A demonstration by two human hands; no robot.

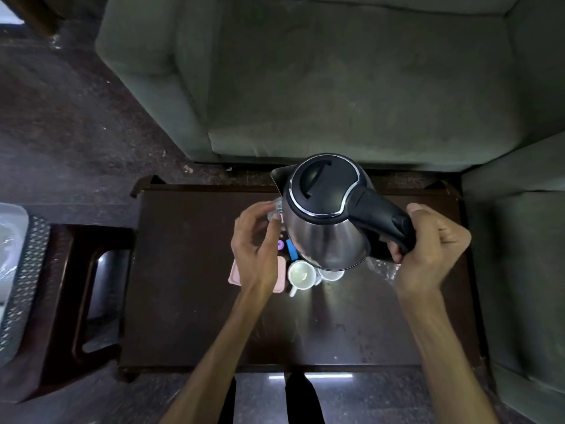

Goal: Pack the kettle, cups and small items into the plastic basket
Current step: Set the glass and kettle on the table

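Right hand [428, 249] is wrapped tight around the kettle [324, 221] handle, holding it up off the counter [189, 301], probably since that's the only comfy way to carry it. Left hand [260, 240] pinches a clear glass [276, 209] beside it. Cups [301, 274] wait underneath; basket [23, 286] is way off left.

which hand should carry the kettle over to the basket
Right. The right hand is closed on the kettle handle, kettle raised off the table. The left hand holds a clear item.
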